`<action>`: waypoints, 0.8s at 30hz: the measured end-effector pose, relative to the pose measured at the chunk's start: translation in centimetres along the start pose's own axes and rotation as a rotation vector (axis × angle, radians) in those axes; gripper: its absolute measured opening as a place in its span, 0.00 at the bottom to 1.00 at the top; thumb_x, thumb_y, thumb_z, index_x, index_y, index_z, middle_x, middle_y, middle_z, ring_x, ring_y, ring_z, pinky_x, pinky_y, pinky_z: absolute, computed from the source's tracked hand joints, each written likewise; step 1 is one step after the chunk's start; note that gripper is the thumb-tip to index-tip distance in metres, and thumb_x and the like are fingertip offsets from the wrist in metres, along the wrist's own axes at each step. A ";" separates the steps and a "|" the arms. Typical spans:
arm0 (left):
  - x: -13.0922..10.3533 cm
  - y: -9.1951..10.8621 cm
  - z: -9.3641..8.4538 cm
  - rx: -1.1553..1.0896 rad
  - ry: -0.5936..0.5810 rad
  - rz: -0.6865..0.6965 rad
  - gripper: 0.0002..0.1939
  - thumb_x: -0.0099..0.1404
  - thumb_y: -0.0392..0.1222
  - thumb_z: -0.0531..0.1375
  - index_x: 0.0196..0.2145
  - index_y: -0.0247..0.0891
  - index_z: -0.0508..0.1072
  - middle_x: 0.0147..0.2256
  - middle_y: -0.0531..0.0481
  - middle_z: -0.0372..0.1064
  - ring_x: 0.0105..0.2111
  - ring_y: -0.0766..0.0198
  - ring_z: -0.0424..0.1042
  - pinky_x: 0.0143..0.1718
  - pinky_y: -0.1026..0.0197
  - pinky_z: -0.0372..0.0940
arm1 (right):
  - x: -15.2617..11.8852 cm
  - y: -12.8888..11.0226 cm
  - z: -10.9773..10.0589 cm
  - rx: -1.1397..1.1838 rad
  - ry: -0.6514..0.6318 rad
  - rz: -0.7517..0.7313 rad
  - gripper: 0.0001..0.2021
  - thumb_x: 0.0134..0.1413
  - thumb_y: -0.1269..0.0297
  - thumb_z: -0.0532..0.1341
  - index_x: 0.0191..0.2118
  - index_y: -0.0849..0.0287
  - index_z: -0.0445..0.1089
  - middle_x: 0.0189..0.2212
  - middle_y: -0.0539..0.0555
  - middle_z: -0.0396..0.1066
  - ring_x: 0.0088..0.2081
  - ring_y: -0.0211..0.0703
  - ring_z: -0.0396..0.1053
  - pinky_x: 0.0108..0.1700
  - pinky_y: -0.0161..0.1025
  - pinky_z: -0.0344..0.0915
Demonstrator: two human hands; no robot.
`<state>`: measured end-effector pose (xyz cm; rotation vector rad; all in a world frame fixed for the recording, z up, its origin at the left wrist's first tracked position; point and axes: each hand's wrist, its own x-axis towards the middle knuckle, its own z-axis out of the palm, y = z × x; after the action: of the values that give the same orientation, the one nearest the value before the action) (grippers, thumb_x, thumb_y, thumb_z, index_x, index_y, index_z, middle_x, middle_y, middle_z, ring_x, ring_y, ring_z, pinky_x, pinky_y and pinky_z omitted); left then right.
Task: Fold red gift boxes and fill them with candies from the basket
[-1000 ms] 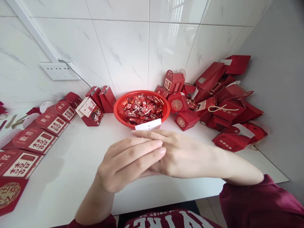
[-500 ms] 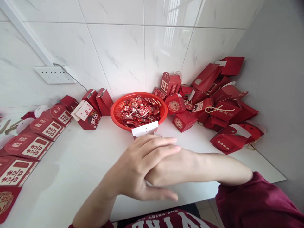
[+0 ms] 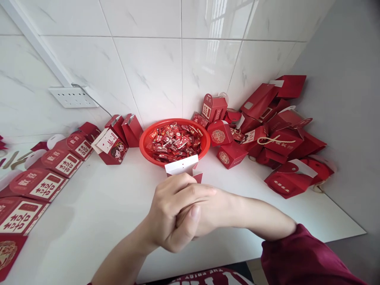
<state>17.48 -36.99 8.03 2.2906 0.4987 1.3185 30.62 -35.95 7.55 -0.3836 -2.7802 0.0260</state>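
Note:
My left hand is wrapped over my right hand, its fingers curled and its thumb bent in front. The fingers of my right hand are hidden beneath it. Just behind both hands stands a red box with a raised white flap, partly covered by my left hand. A round red plastic basket full of red-wrapped sweets is farther back, beyond the box.
Red gift boxes line the left side of the white table. A printed box and two red bags stand left of the basket. Many red boxes are heaped at the right, near the grey wall. A socket strip is on the tiled wall.
My left fingers, stretched out over my right hand before, have curled round it, and the left thumb has bent upward. The right forearm has shifted slightly left. The view has tilted a little.

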 end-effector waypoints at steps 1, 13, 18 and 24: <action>0.1 0.0 -0.1 -0.028 -0.015 0.000 0.16 0.65 0.39 0.50 0.42 0.35 0.77 0.30 0.42 0.70 0.28 0.56 0.71 0.27 0.53 0.68 | 0.2 0.1 0.2 -0.034 0.019 -0.061 0.10 0.58 0.75 0.57 0.41 0.60 0.74 0.41 0.53 0.78 0.46 0.40 0.72 0.46 0.35 0.70; 0.3 -4.1 -4.1 -0.175 0.199 -0.420 0.14 0.71 0.45 0.54 0.51 0.39 0.70 0.32 0.50 0.70 0.26 0.66 0.69 0.32 0.62 0.68 | -1.2 8.4 -2.2 0.094 0.751 0.143 0.15 0.67 0.66 0.51 0.33 0.58 0.73 0.41 0.55 0.77 0.45 0.42 0.73 0.49 0.40 0.68; 0.3 -3.7 -5.6 0.156 -0.076 -0.520 0.10 0.70 0.45 0.56 0.39 0.41 0.77 0.39 0.49 0.73 0.40 0.61 0.72 0.38 0.63 0.66 | -2.6 16.7 1.4 0.139 0.448 1.103 0.22 0.69 0.60 0.43 0.43 0.63 0.72 0.41 0.59 0.76 0.44 0.46 0.73 0.46 0.39 0.65; 0.4 -3.5 -5.0 0.295 -0.360 -0.657 0.16 0.71 0.47 0.51 0.35 0.44 0.77 0.27 0.54 0.70 0.22 0.65 0.64 0.21 0.64 0.52 | 0.0 19.8 6.5 0.286 -0.150 1.072 0.12 0.51 0.55 0.66 0.31 0.59 0.77 0.32 0.56 0.79 0.36 0.47 0.75 0.38 0.37 0.66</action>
<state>13.01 -32.86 8.58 2.2129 1.2408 0.5296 33.67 -16.69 0.17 -1.7523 -2.2944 0.6997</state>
